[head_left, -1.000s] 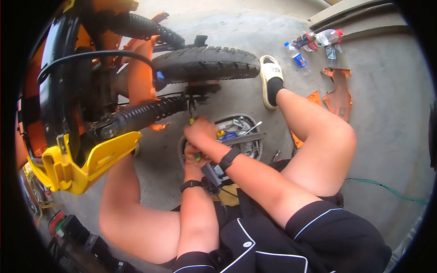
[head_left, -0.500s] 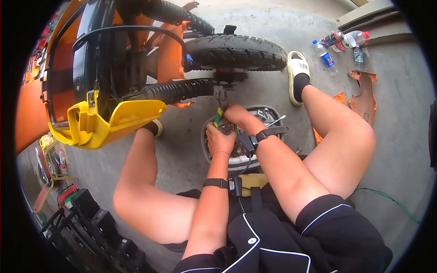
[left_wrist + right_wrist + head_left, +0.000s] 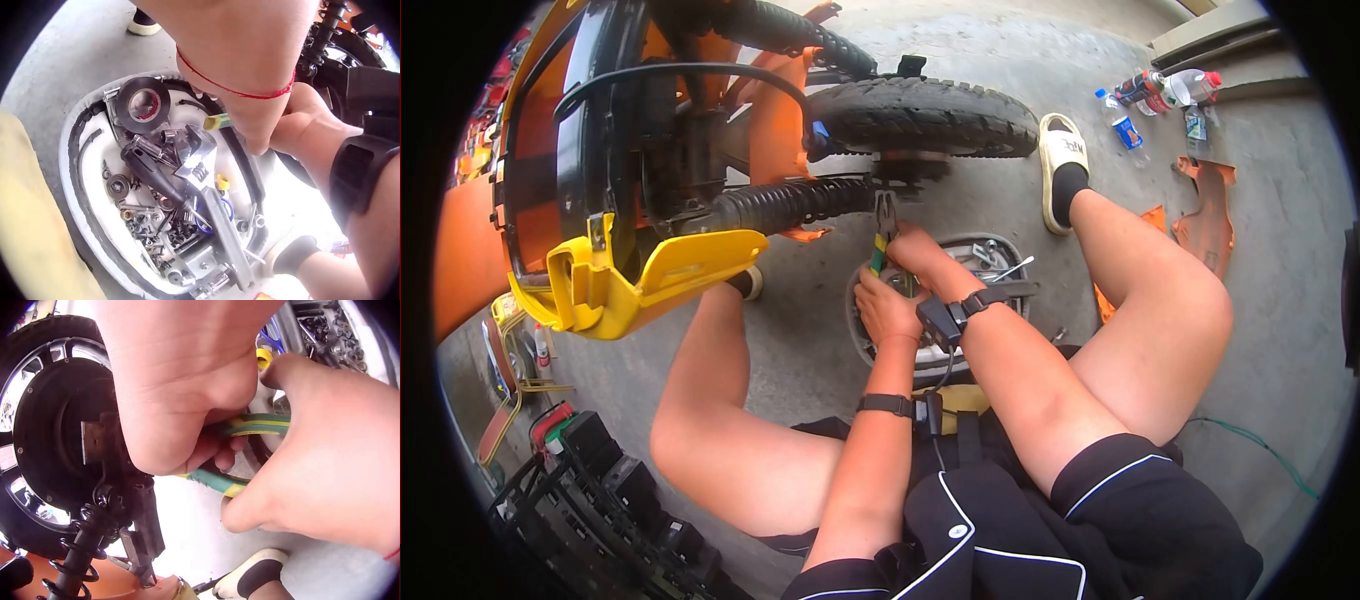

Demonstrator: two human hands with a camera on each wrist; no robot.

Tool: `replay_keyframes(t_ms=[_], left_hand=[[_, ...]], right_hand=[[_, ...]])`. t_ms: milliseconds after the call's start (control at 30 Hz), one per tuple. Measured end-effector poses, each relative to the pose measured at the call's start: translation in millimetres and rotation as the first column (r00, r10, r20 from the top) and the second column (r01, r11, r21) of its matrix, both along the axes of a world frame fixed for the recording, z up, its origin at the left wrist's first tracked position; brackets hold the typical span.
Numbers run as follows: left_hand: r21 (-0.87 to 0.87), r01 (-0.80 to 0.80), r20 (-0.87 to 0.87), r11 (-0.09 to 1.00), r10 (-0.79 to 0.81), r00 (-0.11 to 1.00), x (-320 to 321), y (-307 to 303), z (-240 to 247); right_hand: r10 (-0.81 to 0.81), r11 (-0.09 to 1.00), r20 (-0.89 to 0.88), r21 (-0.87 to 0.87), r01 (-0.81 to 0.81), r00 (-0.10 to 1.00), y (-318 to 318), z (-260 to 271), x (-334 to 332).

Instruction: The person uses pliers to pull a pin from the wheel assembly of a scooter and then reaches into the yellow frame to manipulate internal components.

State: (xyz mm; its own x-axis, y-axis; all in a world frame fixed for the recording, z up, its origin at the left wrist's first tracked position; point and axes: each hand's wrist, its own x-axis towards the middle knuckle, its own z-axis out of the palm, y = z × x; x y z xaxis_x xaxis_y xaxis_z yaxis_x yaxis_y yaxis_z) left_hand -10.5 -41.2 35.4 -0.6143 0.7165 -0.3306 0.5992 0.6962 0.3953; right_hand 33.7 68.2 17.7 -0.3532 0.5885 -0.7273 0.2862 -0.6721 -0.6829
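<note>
Pliers with green and yellow handles [image 3: 879, 254] point away from the body, their metal head [image 3: 886, 211] just below the wheel's axle area. My left hand [image 3: 888, 308] grips the handles from below; in the right wrist view, its thumb and fingers [image 3: 294, 394] lie around both handle ends. Curled beside it, my right hand [image 3: 920, 252] holds the handles [image 3: 215, 481] nearer the head. One yellow handle end [image 3: 217, 122] shows below my left hand [image 3: 240, 106] in the left wrist view. Whether the jaws touch any part cannot be told.
A pale tray [image 3: 74, 156] under the hands holds an adjustable wrench [image 3: 219, 219], a screwdriver [image 3: 150, 172], black tape [image 3: 142, 105] and loose hardware. The tyre [image 3: 925, 118], shock absorber [image 3: 795, 203] and yellow panel [image 3: 700, 265] stand ahead and left. Bottles [image 3: 1125, 130] lie far right.
The pliers' head now shows clearly near the axle. Both hands have come together around the handles, the left having moved up, and the head view has shifted. Little differs from half a second ago.
</note>
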Motion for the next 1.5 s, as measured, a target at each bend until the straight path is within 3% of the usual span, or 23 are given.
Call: replay_keyframes(t_ms=[233,300,500,567,633,700,833,900,1000,1133,1233,1267,1367,1500], left_hand=[[0.04,0.015,-0.038,0.999,-0.013,0.999,-1.1,3.1,1.5],[0.029,0.015,-0.043,0.999,-0.014,0.999,1.2,4.8,2.5],[-0.008,0.046,-0.231,0.999,-0.047,0.972,3.7,5.9,-0.8],[-0.089,-0.037,-0.026,0.995,0.035,0.999,-1.3,13.2,5.6],[-0.113,-0.037,0.01,0.993,0.039,0.999,-1.2,17.8,11.1],[-0.14,-0.039,0.044,0.989,0.046,0.998,0.2,17.6,10.0],[-0.013,-0.034,0.065,0.999,0.035,0.997,0.3,13.1,1.1],[0.011,-0.018,0.072,1.0,0.017,0.997,-2.1,12.5,-2.0],[-0.013,-0.025,0.156,1.0,0.026,0.987,-10.3,12.1,-4.0],[0.038,0.029,0.248,0.999,-0.037,0.968,-22.0,14.7,-2.1],[0.15,0.053,0.377,0.987,-0.107,0.92,-33.7,11.3,-17.1],[0.228,0.045,0.458,0.973,-0.148,0.877,-37.4,7.0,-27.4],[0.206,0.051,0.574,0.977,-0.163,0.802,-45.5,6.2,-34.7],[0.359,-0.004,0.526,0.933,-0.199,0.827,-33.9,3.3,-45.2]], right_hand=[[0.008,1.0,-0.044,0.007,-0.008,0.999,0.7,-22.4,0.0],[-0.092,0.995,-0.084,-0.031,0.089,0.992,0.0,-19.9,-2.3],[-0.103,0.994,-0.118,-0.049,0.098,0.988,-2.2,-28.8,-9.8],[-0.093,0.995,-0.131,-0.057,0.086,0.987,-2.1,-31.7,-7.4],[-0.084,0.995,-0.142,-0.064,0.075,0.986,1.0,-26.4,-1.6],[-0.138,0.985,-0.326,-0.139,0.097,0.935,1.9,-22.9,7.1],[-0.115,0.977,-0.447,-0.21,0.02,0.887,9.1,-23.8,18.1],[-0.134,0.958,-0.584,-0.283,-0.045,0.8,9.8,-28.1,18.2],[-0.225,0.93,-0.646,-0.367,-0.038,0.729,1.7,-34.5,9.7],[-0.378,0.823,-0.567,-0.568,-0.015,0.732,-1.0,-43.2,3.7],[-0.245,0.88,-0.612,-0.466,-0.092,0.752,5.7,-45.2,-2.8],[-0.239,0.892,-0.554,-0.449,-0.045,0.797,5.0,-39.6,-4.5],[-0.241,0.922,-0.428,-0.38,0.069,0.871,1.6,-20.6,-10.1],[-0.338,0.93,-0.241,-0.234,0.284,0.91,-7.3,-24.3,-27.1]])
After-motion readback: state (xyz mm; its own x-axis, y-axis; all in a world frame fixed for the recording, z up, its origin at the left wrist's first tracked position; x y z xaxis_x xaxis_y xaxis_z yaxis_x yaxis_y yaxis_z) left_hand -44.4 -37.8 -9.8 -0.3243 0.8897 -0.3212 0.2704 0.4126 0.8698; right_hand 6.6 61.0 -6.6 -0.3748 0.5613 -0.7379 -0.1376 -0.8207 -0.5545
